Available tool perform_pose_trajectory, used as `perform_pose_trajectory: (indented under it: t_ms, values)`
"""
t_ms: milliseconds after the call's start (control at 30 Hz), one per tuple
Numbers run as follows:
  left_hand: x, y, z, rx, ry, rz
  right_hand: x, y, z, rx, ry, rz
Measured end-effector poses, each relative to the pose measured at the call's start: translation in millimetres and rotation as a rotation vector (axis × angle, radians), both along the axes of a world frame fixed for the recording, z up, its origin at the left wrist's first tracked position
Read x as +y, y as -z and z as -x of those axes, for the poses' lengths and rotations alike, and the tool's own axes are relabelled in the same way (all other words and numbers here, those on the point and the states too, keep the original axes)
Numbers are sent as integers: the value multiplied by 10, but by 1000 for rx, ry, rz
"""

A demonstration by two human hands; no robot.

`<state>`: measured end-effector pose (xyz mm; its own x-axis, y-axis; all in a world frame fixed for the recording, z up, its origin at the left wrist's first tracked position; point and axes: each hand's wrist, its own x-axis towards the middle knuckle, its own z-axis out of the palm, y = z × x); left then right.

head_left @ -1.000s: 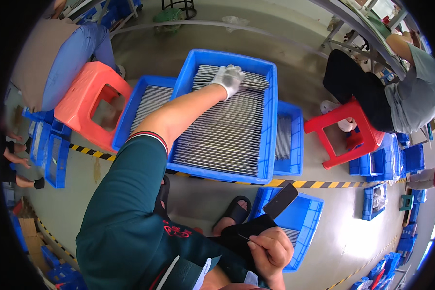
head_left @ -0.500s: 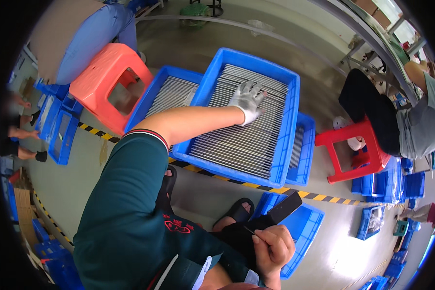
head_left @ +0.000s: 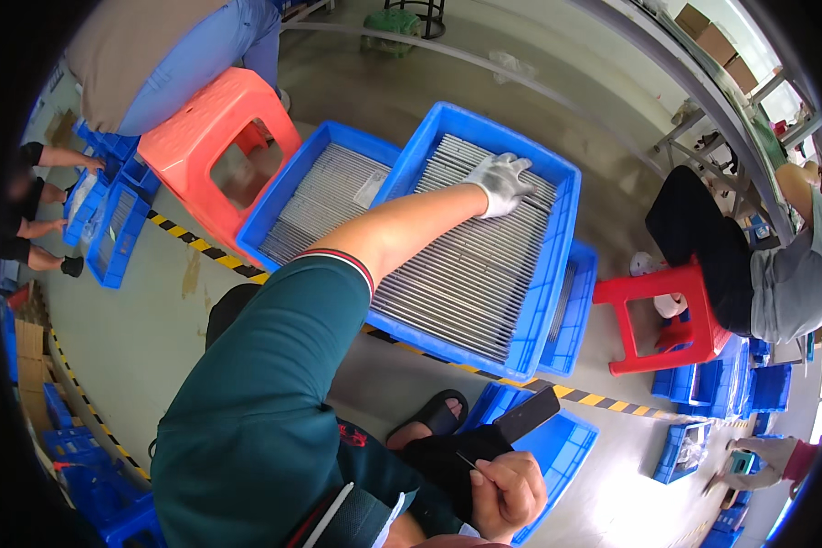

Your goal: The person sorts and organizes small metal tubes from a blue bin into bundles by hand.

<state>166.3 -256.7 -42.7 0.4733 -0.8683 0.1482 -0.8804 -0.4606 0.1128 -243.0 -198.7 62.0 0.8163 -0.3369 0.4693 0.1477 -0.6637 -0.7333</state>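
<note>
My left hand (head_left: 500,185), in a grey-white glove, lies with fingers apart on thin metal rods (head_left: 457,265). The rods lie side by side in neat rows inside a blue plastic tray (head_left: 545,301). Down by my lap, my bare right hand (head_left: 510,493) is closed in a pinch around a thin dark stick (head_left: 467,460), whose exact kind I cannot make out. Just beyond that hand, a flat black rectangular object (head_left: 530,414) rests near my knee, over a lower blue tray (head_left: 564,447).
Another rod-filled blue tray (head_left: 274,205) sits left of the main one, and a further tray (head_left: 571,333) shows at its right. A coral stool (head_left: 205,119) and a red stool (head_left: 653,290) flank them, with people seated there. Striped tape (head_left: 603,400) crosses the floor.
My left hand has slid over the rods toward the far right side of the tray. My right hand keeps its pinch on the stick. The whole view has shifted slightly.
</note>
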Motion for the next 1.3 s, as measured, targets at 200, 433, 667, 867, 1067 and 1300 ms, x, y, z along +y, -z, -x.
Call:
perform_pose_trajectory:
  t_ms: [200,433,667,867,1067,1300]
  values:
    - [-91,76,-149,115,36,-33,13,-21,-15,-13,-9,-4]
    - [219,208,9,34,-201,122,39,-8,-44,-24,-27,-8]
    - [480,7,46,417,-935,402,23,-44,-40,-37,-72,29]
    - [519,200,-218,590,-1030,797,28,-51,-10,-37,-53,40]
    - [607,433,-412,702,-858,857,15,-76,29,-39,-57,46]
    - [559,188,176,137,-676,-23,12,-59,41,-40,-96,49]
